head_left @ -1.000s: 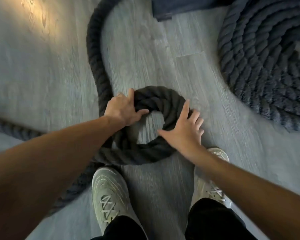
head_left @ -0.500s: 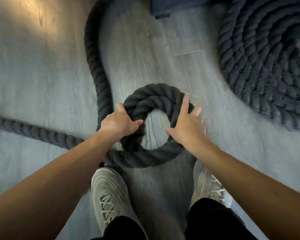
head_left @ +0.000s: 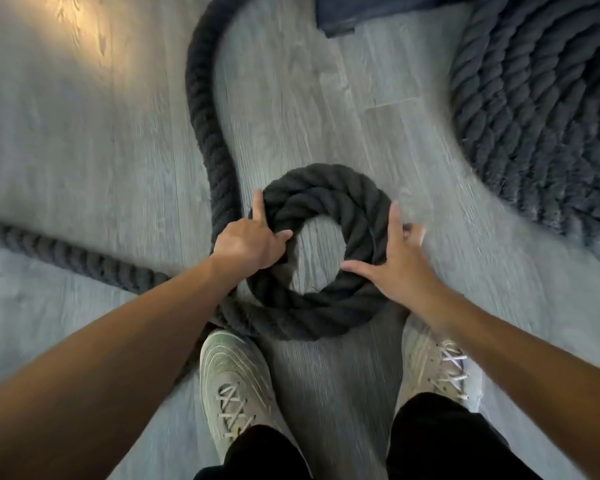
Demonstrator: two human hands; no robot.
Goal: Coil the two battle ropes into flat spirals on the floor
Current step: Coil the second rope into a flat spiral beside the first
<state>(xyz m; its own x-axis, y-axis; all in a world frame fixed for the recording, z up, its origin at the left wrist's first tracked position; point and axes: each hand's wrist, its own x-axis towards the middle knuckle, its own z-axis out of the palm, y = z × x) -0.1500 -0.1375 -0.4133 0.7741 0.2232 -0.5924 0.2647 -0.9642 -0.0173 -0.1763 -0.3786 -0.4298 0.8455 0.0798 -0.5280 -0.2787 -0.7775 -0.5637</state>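
Note:
A thick black battle rope forms a small ring (head_left: 321, 199) of about two turns on the grey floor in front of my feet. My left hand (head_left: 248, 244) grips the ring's left side, thumb hooked into the centre hole, index finger along the outer edge. My right hand (head_left: 397, 261) lies flat on the ring's right side with fingers spread. The rope's loose length (head_left: 203, 109) runs up the left and off the top; another stretch (head_left: 66, 252) trails away to the left. A second rope sits as a large flat spiral (head_left: 548, 126) at the upper right.
My two pale laced shoes (head_left: 234, 386) (head_left: 440, 365) stand just below the ring on the grey wood-look floor (head_left: 84, 150). A dark flat object (head_left: 357, 15) lies at the top edge, between the loose rope and the big spiral.
The ring has tightened and rounded, with the turns lying closer together. My left hand slid down the ring's left side and its index finger stretched out; my right hand stayed on the right side.

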